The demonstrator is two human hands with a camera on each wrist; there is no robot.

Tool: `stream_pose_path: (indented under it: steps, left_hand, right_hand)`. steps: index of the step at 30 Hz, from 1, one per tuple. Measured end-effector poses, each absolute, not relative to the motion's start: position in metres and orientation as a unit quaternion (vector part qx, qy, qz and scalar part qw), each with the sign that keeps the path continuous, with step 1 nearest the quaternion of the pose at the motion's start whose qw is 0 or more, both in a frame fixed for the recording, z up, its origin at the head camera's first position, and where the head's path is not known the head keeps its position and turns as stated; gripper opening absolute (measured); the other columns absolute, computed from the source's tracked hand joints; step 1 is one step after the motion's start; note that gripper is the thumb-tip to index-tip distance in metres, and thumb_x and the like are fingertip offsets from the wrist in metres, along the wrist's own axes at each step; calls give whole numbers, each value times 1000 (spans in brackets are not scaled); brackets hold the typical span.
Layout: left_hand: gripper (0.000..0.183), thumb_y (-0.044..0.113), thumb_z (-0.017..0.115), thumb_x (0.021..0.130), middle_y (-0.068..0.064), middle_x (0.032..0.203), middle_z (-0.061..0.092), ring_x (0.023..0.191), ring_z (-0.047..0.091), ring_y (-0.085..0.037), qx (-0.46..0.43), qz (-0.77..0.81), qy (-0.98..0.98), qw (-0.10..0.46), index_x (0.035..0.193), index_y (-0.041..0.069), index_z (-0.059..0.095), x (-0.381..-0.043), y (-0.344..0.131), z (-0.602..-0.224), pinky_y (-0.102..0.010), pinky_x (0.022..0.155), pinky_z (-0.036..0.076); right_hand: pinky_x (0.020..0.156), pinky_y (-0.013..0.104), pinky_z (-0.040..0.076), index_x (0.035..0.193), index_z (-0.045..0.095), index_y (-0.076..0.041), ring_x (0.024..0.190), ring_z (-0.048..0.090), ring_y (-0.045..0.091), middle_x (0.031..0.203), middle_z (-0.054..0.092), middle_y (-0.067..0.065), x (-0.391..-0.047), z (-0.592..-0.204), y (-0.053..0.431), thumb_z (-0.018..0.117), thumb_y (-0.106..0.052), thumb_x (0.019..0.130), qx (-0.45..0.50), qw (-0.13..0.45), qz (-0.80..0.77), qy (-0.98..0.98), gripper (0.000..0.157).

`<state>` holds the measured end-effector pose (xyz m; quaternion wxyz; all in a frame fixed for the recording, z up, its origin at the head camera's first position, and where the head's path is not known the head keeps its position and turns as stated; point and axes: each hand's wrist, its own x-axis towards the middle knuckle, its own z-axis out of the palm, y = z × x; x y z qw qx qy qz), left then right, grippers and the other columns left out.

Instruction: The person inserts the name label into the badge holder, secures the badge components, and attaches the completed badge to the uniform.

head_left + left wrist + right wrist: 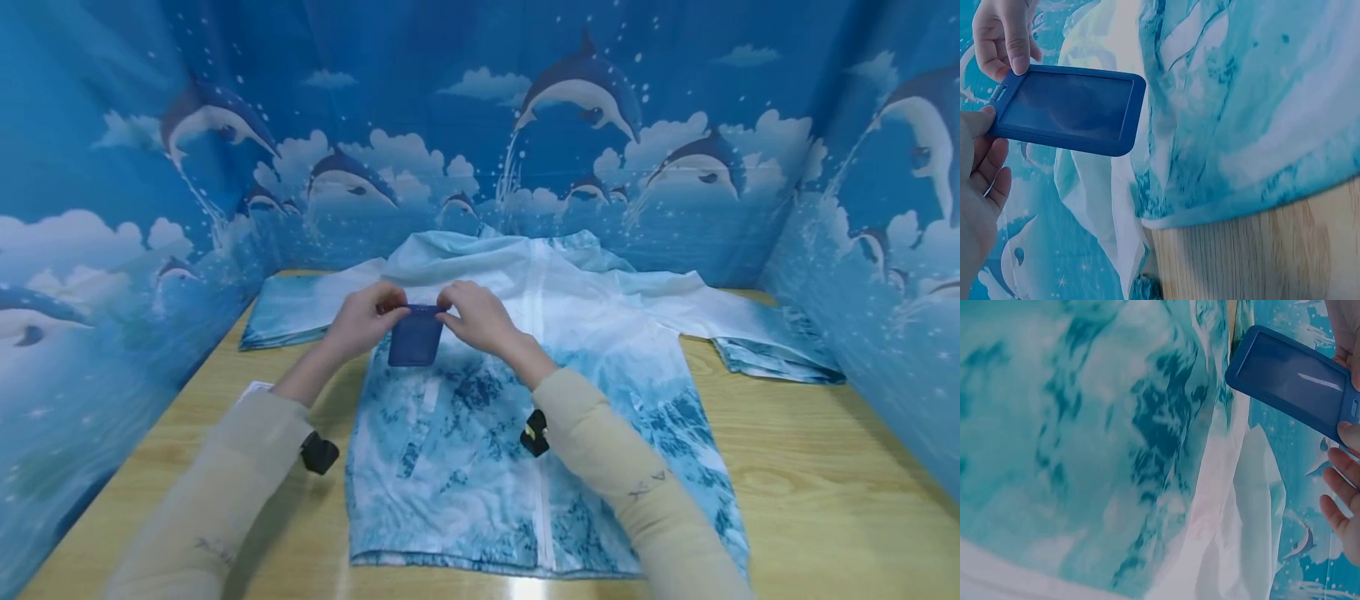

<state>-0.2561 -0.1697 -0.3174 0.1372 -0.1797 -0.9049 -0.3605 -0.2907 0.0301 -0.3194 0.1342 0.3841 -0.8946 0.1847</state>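
A dark blue badge holder (415, 337) with a clear window hangs between both hands, above the chest of a blue and white zip jacket (480, 467). My left hand (367, 317) pinches one corner of its slotted end between thumb and fingers. The right hand (480, 317) pinches the other corner of that same end. In the left wrist view the holder (1072, 109) shows its framed window and the slot near the thumbs. The right wrist view shows the holder (1297, 381) with a light streak across the window.
The jacket lies spread on a wooden table (810, 450), its sleeves (772, 333) out to both sides with folded ends. Dolphin-print curtains (465, 100) enclose the back and sides. A white-edged item (255, 388) is partly hidden behind the left forearm.
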Motion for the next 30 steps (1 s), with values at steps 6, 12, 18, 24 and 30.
stream_pose_path:
  steps: [6,12,18,24,30]
  left_hand:
    - [6,8,58,92,-10,87,61,76,55,-22,-212,-355,-899,143,95,3,59,-261,-158,-320,-37,66,46]
    - [5,6,57,91,-11,87,61,78,56,-23,-233,-338,-901,140,95,2,58,-265,-146,-322,-37,68,47]
    - [11,10,57,93,-10,92,62,84,56,-22,-228,-339,-905,120,99,2,62,-268,-133,-321,-37,73,48]
    - [15,14,56,94,-8,92,62,85,55,-20,-220,-358,-901,105,101,4,65,-271,-122,-320,-36,74,47]
    - [17,19,54,95,-5,94,62,85,55,-18,-216,-393,-890,86,103,7,63,-272,-110,-320,-35,73,47]
  right_hand:
    - [78,32,45,98,63,-8,88,57,19,93,62,5,-293,-320,46,61,-19,91,408,165,176,-881,13]
    - [78,34,43,97,61,-6,88,55,21,94,59,7,-295,-323,60,60,-17,92,418,171,181,-873,12]
    - [79,36,43,98,60,-5,91,55,25,95,58,8,-296,-324,73,57,-13,93,414,146,227,-870,10]
    - [81,37,44,101,60,-5,96,55,27,99,59,9,-295,-322,87,56,-15,94,389,114,270,-873,13]
    - [88,44,43,105,61,-6,98,56,24,103,60,9,-294,-322,100,55,-18,95,338,81,348,-871,17]
